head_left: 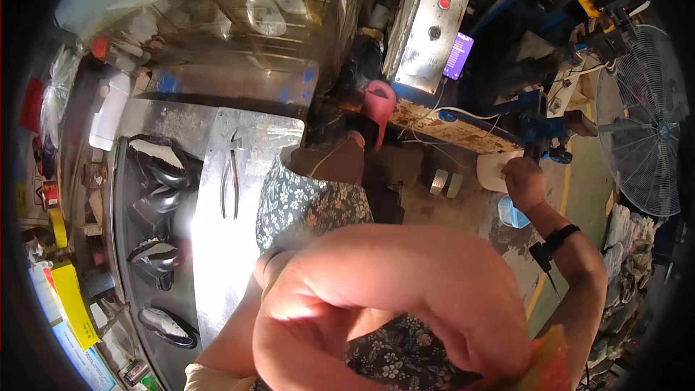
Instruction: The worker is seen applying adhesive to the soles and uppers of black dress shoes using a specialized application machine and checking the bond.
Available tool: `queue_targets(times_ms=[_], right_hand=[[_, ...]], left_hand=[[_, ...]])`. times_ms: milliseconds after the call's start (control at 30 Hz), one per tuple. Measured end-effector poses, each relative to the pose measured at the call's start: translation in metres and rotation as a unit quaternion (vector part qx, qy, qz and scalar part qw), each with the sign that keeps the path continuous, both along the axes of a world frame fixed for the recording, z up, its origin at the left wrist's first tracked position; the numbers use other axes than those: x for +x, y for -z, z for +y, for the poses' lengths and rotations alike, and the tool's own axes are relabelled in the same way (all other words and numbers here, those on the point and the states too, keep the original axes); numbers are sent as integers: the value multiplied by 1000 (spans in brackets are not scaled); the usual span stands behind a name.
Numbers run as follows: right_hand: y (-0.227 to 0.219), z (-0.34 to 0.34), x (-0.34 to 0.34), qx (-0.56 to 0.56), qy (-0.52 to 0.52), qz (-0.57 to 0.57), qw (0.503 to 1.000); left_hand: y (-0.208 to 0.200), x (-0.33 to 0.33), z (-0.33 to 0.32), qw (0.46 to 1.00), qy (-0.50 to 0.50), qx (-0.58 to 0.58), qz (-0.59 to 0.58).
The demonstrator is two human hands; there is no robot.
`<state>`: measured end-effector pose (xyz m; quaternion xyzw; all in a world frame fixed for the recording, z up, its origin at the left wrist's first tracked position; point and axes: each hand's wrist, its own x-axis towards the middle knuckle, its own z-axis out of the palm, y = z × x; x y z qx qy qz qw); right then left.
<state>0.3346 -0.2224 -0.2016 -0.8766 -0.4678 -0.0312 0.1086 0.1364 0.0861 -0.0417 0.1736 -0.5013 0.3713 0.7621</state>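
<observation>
My left arm is bent close up and blurred, its curled hand [434, 275] filling the lower middle. At its fingers is a red piece with a yellow-green edge [554, 362], like a melon slice, cut off by the lower edge. My right hand [525, 182], with a black band on its wrist, reaches out to the right. Its fingers curl just below a blue machine fitting [537, 137], beside a pale pad [493, 172]; what they grip is hidden. Pliers [231, 177] lie on a shiny metal plate [268, 130] left of my floral-clothed lap [311, 199].
Several black shoes with pale linings [156, 253] stand in a dark tray at left. A control box [433, 22] and lit phone [456, 56] stand ahead, near a pink handle [378, 107]. A caged fan [651, 127] is far right; a blue tub [512, 211] sits below my right hand.
</observation>
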Motion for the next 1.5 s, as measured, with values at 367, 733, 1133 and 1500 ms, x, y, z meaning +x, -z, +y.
queue_targets(times_ms=[367, 733, 1133, 1500], right_hand=[[-1, 1, -1, 6, -7, 0, 1000], [-1, 0, 0, 6, -3, -15, 1000], [0, -2, 0, 18, 5, 4, 1000], [-10, 2, -5, -2, 4, -16, 1000]], left_hand=[[14, -35, 6, 943, 228, 102, 221], [-4, -19, 22, 950, 218, 119, 192], [8, -33, 28, 848, 378, 139, 345], [21, -40, 17, 903, 271, 63, 326]])
